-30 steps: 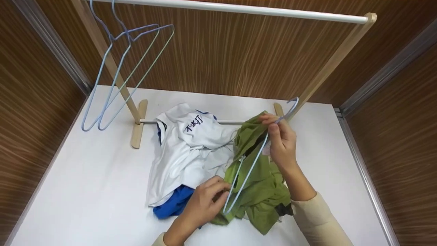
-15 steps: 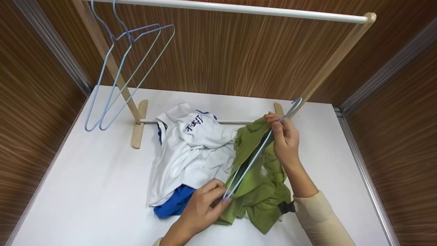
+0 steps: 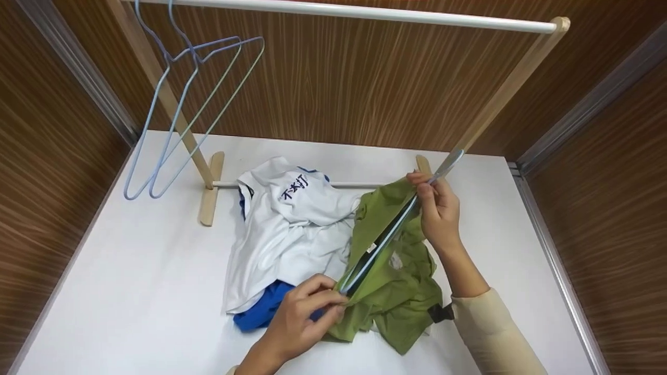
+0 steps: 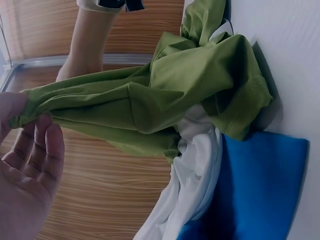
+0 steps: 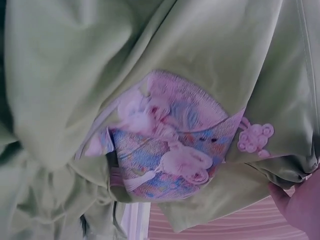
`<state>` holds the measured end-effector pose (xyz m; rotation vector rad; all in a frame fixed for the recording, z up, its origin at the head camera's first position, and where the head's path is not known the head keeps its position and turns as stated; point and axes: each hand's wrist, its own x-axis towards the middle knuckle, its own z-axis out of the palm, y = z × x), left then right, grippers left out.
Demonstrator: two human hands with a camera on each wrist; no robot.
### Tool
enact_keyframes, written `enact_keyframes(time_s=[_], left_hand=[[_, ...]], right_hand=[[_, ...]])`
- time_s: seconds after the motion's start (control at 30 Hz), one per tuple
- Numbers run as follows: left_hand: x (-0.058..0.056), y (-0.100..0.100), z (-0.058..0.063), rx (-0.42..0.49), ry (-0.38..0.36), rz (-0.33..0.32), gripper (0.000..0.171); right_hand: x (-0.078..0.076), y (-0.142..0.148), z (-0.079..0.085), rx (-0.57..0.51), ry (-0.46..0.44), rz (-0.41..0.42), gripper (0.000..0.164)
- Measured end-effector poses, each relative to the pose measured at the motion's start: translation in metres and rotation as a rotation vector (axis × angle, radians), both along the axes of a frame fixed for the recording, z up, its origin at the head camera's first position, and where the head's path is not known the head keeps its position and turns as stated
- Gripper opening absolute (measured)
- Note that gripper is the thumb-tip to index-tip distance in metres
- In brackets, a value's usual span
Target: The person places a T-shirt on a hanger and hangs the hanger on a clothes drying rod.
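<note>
A green shirt [image 3: 383, 291] lies bunched on the white table, its upper part raised between both hands. Running along its stretched opening is a light blue wire hanger [image 3: 390, 235], whose hook rises above the right hand. With curled fingers, my left hand [image 3: 302, 315] pinches the shirt's edge beside the hanger's lower end. My right hand [image 3: 440, 213] grips the hanger near its neck together with the fabric. A small white label [image 3: 371, 248] shows inside the opening. In the right wrist view, the shirt carries a colourful embroidered patch [image 5: 170, 150] with pink animal figures.
A white shirt [image 3: 286, 234] with dark lettering lies left of the green one, with blue cloth [image 3: 266, 307] under it. Two wire hangers [image 3: 182, 104] hang at the left of the rack's white rail [image 3: 365, 13]. Wood-patterned walls [image 3: 338, 88] enclose the table.
The left hand has moved from beside the hanger to the shirt's edge. The hanger has turned and slipped into the opening, which is now pulled taut between the hands.
</note>
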<state>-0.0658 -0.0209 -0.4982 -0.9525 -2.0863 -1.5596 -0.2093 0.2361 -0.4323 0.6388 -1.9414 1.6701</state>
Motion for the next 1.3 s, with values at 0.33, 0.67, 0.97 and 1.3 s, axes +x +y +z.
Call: enact_keyframes(time_s=[0.33, 0.67, 0.97, 1.3], left_hand=[[-0.003, -0.003, 0.003, 0.016, 0.054, 0.021, 0.017], [-0.003, -0.001, 0.034, 0.108, 0.146, 0.042, 0.023], [-0.011, 0.007, 0.024, 0.09, 0.072, 0.042, 0.021], [-0.031, 0.012, 0.022, 0.033, 0.01, 0.061, 0.016]], right_hand=[[-0.003, 0.004, -0.004, 0.02, 0.044, -0.023, 0.016], [-0.002, 0.004, -0.003, 0.059, 0.11, -0.072, 0.014], [0.001, 0.001, -0.002, 0.087, 0.127, -0.076, 0.01], [0.011, -0.006, 0.004, 0.134, 0.201, -0.038, 0.008]])
